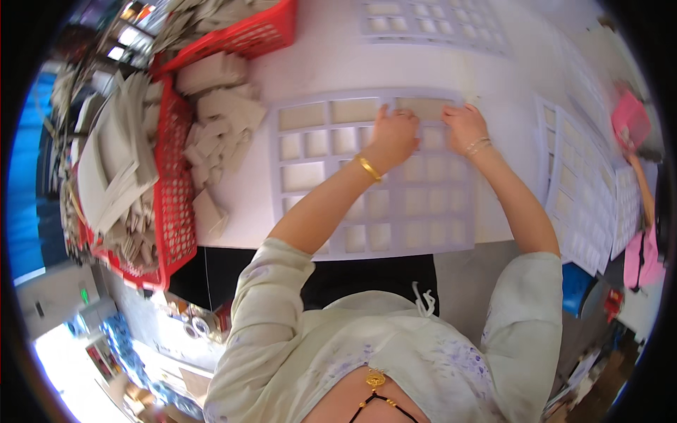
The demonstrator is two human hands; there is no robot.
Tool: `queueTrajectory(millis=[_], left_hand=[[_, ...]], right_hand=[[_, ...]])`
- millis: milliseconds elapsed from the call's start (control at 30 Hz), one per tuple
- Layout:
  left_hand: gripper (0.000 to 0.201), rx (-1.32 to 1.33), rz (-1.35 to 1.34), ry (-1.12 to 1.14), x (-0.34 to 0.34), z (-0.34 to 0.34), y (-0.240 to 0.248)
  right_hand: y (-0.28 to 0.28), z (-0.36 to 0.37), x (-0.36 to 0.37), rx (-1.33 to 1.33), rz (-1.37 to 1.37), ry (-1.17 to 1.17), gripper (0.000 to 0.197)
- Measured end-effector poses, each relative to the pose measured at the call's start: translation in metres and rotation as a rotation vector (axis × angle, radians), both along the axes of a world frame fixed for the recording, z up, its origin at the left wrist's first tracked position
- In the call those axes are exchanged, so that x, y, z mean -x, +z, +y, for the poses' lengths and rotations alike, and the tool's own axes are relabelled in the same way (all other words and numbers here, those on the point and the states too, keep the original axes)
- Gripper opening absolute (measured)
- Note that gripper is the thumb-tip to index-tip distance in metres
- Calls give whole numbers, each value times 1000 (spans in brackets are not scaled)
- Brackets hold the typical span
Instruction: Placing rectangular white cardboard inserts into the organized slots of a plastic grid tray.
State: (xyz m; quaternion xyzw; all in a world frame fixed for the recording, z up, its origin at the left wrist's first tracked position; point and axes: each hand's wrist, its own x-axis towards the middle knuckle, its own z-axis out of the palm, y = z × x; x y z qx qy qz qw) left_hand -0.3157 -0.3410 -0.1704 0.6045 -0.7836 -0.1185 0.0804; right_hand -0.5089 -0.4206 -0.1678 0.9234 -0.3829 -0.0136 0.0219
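A pale lavender-white grid panel (374,190) with rows of rectangular openings lies flat on the table. Grey cardboard fills several openings along its far row. In the far right opening sits a grey cardboard strip (428,108), between my two hands. My left hand (396,135) bends its fingers down at the strip's left end. At the other end, my right hand (465,128) has its thumb on the strip and its fingers over the panel's far right corner. Both hands are closed down on the strip. Their fingertips are partly hidden.
Loose cardboard pieces (218,134) are heaped left of the panel. Beside them stands a red plastic basket (176,187) full of cardboard, with a second red basket (257,35) behind it. Another grid panel (434,25) lies at the back; stacked panels (578,183) overlap at the right, near another person's arm (643,187).
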Motion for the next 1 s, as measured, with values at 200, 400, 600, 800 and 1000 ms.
queueTrajectory(millis=[200, 400, 600, 800, 1000], left_hand=[[40, 246, 189, 30, -18, 29, -8], [29, 426, 482, 20, -100, 115, 19], [13, 519, 401, 193, -182, 200, 27], [9, 456, 324, 326, -218, 278, 42], [12, 457, 172, 434, -239, 324, 66]], right_hand=[[-6, -10, -6, 2, 182, -48, 19], [16, -3, -23, -12, 301, -84, 22], [32, -37, -62, -198, 685, -87, 26], [63, 22, -193, 50, -36, 312, 12], [54, 138, -320, -90, -301, 662, 12]])
